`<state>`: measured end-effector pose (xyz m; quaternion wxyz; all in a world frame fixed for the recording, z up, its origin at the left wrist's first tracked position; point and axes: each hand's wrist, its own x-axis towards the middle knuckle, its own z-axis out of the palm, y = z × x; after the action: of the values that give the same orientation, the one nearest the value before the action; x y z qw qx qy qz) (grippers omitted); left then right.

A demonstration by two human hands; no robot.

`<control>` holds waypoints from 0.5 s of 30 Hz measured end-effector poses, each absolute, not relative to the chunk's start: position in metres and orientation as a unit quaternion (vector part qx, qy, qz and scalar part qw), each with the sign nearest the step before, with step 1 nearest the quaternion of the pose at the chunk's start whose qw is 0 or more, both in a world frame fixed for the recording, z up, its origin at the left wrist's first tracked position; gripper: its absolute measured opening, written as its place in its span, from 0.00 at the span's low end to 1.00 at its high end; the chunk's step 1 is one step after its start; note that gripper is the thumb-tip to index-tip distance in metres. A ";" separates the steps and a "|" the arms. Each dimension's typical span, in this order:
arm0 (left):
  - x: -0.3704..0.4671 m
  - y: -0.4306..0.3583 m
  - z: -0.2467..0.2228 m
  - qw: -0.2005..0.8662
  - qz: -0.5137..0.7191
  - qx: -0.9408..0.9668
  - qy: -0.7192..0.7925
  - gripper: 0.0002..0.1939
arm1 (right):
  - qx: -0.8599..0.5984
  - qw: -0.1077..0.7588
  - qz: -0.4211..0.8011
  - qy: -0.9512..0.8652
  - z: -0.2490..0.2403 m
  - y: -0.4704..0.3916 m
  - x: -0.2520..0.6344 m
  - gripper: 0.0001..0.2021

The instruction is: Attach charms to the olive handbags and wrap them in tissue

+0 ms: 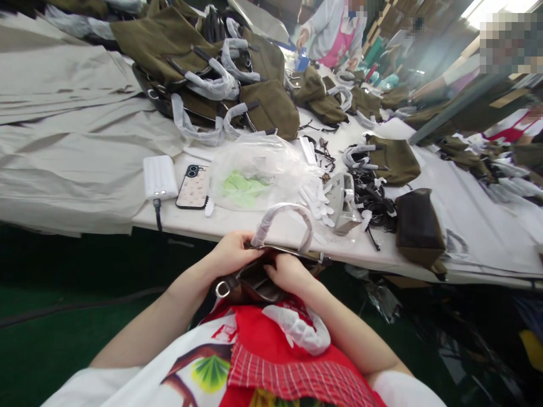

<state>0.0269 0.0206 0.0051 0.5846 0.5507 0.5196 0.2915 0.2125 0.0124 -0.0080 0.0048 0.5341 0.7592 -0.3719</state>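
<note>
An opened bag (pixel 258 285) with a zipper and handles wrapped in white film rests against the red apron at the table's front edge. My left hand (pixel 237 251) pinches the bag's far rim near the base of the wrapped handle (pixel 282 210). Inside the opening is my right hand (pixel 288 272), its fingers curled and partly hidden by the bag; what they hold, if anything, cannot be made out. A second wrapped handle (pixel 299 330) lies over the apron on the near side. A metal ring (pixel 222 289) hangs at the bag's left end.
On the table (pixel 190 223) lie a white power bank (pixel 160 177), a phone (pixel 193 186), a clear plastic bag (pixel 254 175) with green content, white strips and black straps. Olive bags (pixel 169 51) are piled behind; a dark bag (pixel 419 226) stands right. People work across the table.
</note>
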 end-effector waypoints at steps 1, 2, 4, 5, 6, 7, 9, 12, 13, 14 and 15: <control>0.029 0.020 0.006 0.596 0.295 0.548 0.507 0.18 | 0.541 -0.009 -0.431 0.722 -0.015 0.013 0.211 0.10; 0.031 0.020 0.007 0.605 0.298 0.544 0.499 0.19 | 0.548 -0.026 -0.493 0.676 -0.023 0.014 0.209 0.10; 0.034 0.019 0.008 0.619 0.300 0.536 0.489 0.20 | 0.564 -0.061 -0.584 0.581 -0.034 0.016 0.204 0.10; 0.034 0.019 0.009 0.625 0.302 0.530 0.487 0.20 | 0.573 -0.077 -0.605 0.547 -0.038 0.017 0.202 0.09; 0.033 0.019 0.009 0.630 0.303 0.524 0.487 0.21 | 0.583 -0.088 -0.611 0.528 -0.040 0.017 0.200 0.09; 0.032 0.020 0.009 0.634 0.305 0.518 0.487 0.22 | 0.591 -0.093 -0.606 0.524 -0.041 0.017 0.198 0.09; 0.028 0.020 0.008 0.637 0.310 0.510 0.488 0.22 | 0.597 -0.085 -0.563 0.565 -0.038 0.016 0.197 0.09; 0.025 0.020 0.005 0.626 0.308 0.517 0.495 0.20 | 0.574 -0.050 -0.407 0.709 -0.025 0.012 0.194 0.09; 0.024 0.020 0.004 0.622 0.309 0.521 0.497 0.19 | 0.558 -0.035 -0.350 0.751 -0.019 0.010 0.192 0.10; 0.024 0.020 0.004 0.617 0.310 0.525 0.499 0.19 | 0.537 -0.019 -0.307 0.786 -0.013 0.007 0.189 0.10; 0.024 0.020 0.003 0.612 0.310 0.529 0.499 0.18 | 0.507 -0.002 -0.283 0.814 -0.007 0.005 0.186 0.11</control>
<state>0.0242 0.0200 0.0031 0.6122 0.5290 0.4992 0.3100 0.1857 0.0051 -0.0066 -0.0022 0.5072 0.8139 -0.2834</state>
